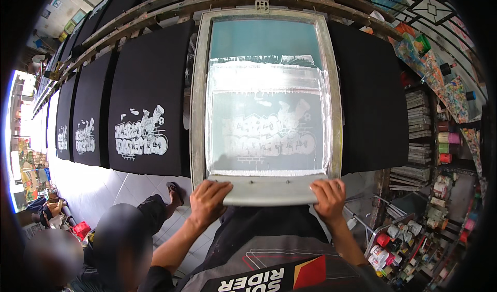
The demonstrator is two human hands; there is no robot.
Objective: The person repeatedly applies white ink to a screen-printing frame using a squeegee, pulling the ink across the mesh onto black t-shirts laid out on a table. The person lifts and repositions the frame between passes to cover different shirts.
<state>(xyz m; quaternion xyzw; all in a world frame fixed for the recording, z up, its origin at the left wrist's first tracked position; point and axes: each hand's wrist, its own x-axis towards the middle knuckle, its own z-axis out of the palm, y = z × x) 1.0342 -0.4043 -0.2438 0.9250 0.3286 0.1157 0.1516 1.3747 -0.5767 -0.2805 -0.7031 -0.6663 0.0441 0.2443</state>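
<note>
A screen-printing frame (335,110) lies over a black fabric panel on the long rack. Its mesh is teal at the far end, and a thick band of white ink (259,78) crosses it. Nearer to me, a pale lettered design (266,139) shows through the mesh. Across the frame's near end lies a wide grey squeegee (269,189). My left hand (208,201) is closed around its left end, and my right hand (330,197) grips the right end. The squeegee's blade edge is hidden from this view.
Black panels with white prints (140,131) line the rack to the left; a plain black panel (370,100) sits right. Wooden rails (155,12) run behind. Two people (121,245) are at lower left. Stacked frames (418,131) and paint containers (393,250) stand at right.
</note>
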